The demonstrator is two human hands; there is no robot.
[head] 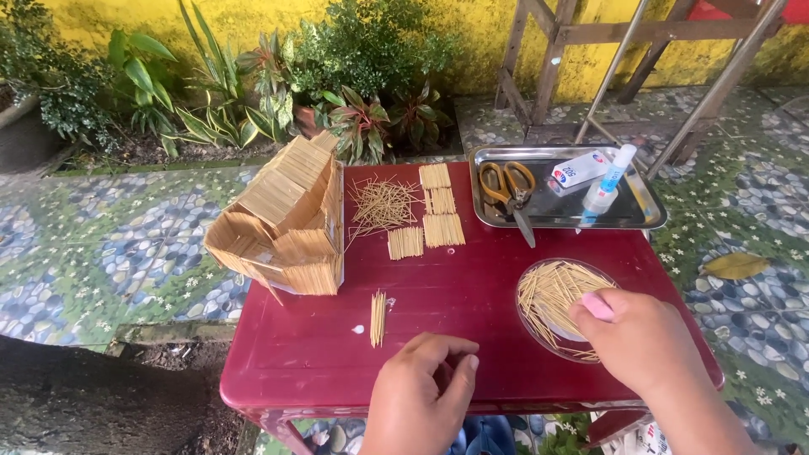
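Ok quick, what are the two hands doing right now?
Left hand: fingers curled on the red table, holding nothing that shows.
Right hand: reaching into the bowl of sticks; whether it grips any cannot be told.

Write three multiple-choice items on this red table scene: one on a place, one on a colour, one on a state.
1. Where do the scissors lie?
A. in the metal tray
B. on the glass plate
C. on the floor

2. What colour are the scissors' handles?
A. blue
B. yellow
C. black

3. How does the right hand stand?
A. flat on the stick house
B. over the glass plate of sticks
C. gripping the glue bottle

Answers: 1 A, they rest inside the tray beside the glue bottle. 2 B, both loops are yellow. 3 B, it covers the plate's near edge, while the left hand rests on the table.
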